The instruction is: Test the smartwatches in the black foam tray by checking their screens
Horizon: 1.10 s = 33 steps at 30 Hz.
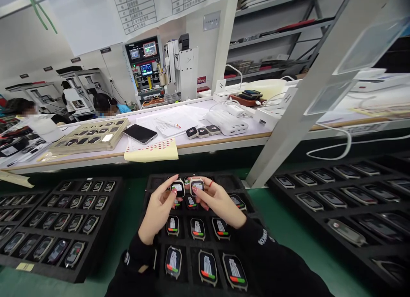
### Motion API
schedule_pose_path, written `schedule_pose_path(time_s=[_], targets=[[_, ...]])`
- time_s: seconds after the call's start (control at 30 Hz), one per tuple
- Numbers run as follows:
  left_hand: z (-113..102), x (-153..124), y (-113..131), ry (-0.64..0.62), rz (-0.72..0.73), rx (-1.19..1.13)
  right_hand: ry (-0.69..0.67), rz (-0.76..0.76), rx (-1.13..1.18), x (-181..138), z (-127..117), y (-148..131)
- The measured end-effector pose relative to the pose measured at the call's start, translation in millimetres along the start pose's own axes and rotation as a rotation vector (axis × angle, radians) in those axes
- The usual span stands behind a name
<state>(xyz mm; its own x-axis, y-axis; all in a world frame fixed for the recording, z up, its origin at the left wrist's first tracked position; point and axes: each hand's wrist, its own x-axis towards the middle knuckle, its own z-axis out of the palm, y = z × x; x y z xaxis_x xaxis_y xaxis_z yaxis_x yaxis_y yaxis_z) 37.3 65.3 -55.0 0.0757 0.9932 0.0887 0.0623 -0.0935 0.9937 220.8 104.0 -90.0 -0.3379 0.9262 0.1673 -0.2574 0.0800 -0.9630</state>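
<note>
My left hand (162,207) pinches a smartwatch (178,187) between thumb and fingers, its lit screen facing me. A second smartwatch (196,186) is gripped in my right hand (218,198), with the thumb on its lower screen. The two watches are side by side, a small gap between them. Both hands are over the far part of a black foam tray (185,250). In its compartments lie several strapless watches (197,228) with lit screens showing white text above a red and green bar. My hands and sleeves hide part of the tray.
Black trays of watches stand left (92,245) and right (320,220). Beyond, a bench (192,148) carries a phone (141,133), a beige watch tray (89,136), three small watches and a white charger (227,122). A slanted white post (288,104) rises on the right. Two people sit behind the bench.
</note>
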Motion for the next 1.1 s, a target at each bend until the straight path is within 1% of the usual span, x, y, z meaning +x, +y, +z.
schedule_pose_path(time_s=[0.23, 0.37, 0.53, 0.73, 1.1], targets=[[-1, 0, 0, 0.001, -0.002, 0.000, 0.039, 0.012, 0.126, -1, -3, 4], [-2, 0, -2, 0.003, 0.024, -0.025, 0.021, 0.031, 0.200, 0, -5, 7], [-2, 1, -5, -0.020, 0.009, -0.084, 0.016, 0.038, 0.185, 0, -5, 5], [-1, 3, -8, -0.027, 0.055, -0.120, -0.001, 0.028, 0.194, -1, -5, 4], [0, 4, -11, -0.002, 0.083, -0.089, -0.022, 0.034, 0.191, 1, -6, 6]])
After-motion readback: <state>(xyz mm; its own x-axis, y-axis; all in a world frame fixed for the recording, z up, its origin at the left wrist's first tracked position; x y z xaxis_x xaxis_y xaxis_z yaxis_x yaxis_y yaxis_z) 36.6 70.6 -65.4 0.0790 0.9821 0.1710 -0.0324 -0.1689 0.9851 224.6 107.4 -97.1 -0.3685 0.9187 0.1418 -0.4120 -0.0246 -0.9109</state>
